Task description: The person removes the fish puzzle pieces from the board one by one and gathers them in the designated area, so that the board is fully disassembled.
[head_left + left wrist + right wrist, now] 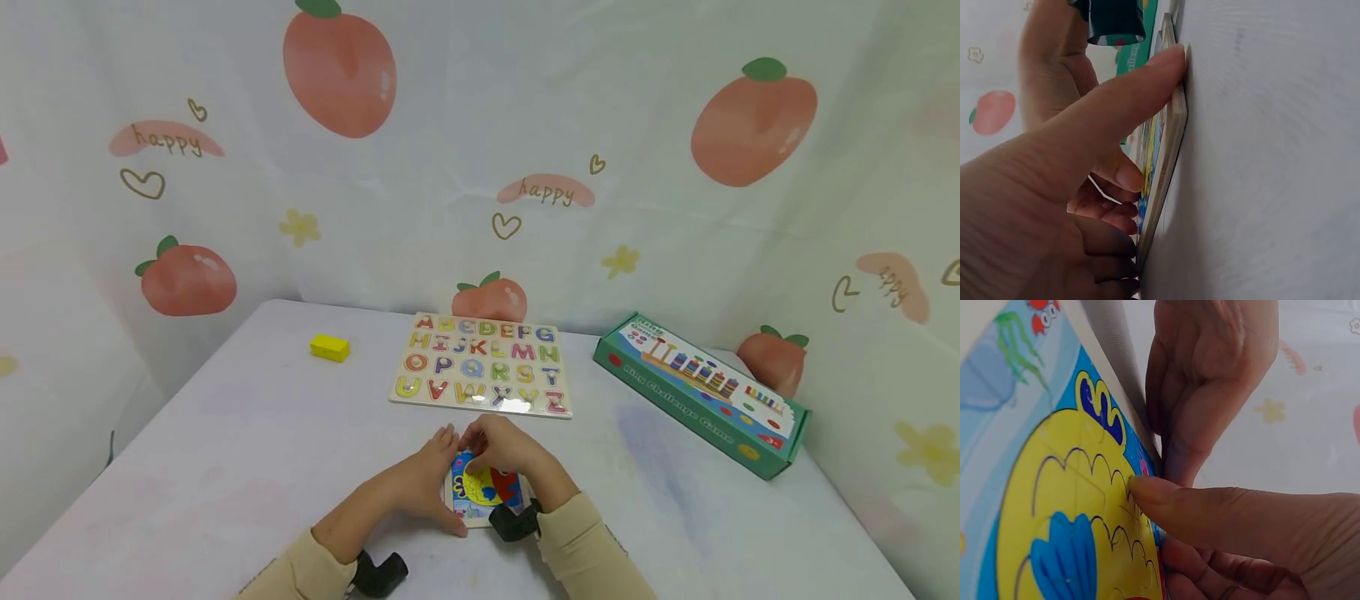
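Observation:
A fish jigsaw puzzle (480, 492) lies on the table, its picture a yellow and red fish on blue. My left hand (423, 482) holds the board at its left side, the thumb along the near edge and the fingers at the far left corner. In the left wrist view the thumb lies against the board's wooden edge (1172, 128). Over the far part of the board is my right hand (506, 446), fingers curled. Its thumb touches the yellow fish (1060, 469) near the tail. Whether a piece lies between thumb and fingers is hidden.
Behind the hands lies an alphabet board (480, 367) with coloured letters. A green Ring Challenge Game box (701, 392) sits at the right, and a small yellow block (330, 347) at the back left. A printed curtain (450, 167) hangs behind the white table (225, 483).

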Motion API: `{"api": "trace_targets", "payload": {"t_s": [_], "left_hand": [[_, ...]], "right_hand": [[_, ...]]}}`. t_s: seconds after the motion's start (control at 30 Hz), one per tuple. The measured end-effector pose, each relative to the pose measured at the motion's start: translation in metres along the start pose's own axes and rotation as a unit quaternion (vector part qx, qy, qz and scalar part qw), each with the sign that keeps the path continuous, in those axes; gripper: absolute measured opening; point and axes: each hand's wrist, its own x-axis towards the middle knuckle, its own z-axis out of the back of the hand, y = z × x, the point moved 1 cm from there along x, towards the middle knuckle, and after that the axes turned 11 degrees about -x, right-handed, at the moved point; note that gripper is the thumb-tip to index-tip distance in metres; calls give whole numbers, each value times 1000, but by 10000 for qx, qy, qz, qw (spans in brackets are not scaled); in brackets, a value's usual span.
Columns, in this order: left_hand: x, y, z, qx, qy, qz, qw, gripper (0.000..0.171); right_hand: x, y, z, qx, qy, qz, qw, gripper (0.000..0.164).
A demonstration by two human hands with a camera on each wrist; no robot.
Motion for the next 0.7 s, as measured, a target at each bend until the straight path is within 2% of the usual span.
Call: {"api": "trace_targets", "payload": {"t_s": [0.37, 0.6, 0.7], "left_hand": [[0, 0, 7, -259, 91, -45, 9996, 104], [8, 9, 5, -515, -351, -168, 9979, 79], [11, 10, 2, -526, -450, -156, 9975, 74]], "right_hand": [[0, 0, 2, 36, -216, -290, 9993, 21], [-3, 3, -2, -92, -246, -249, 9993, 22], [-3, 3, -2, -75, -221, -263, 9994, 22]]}}
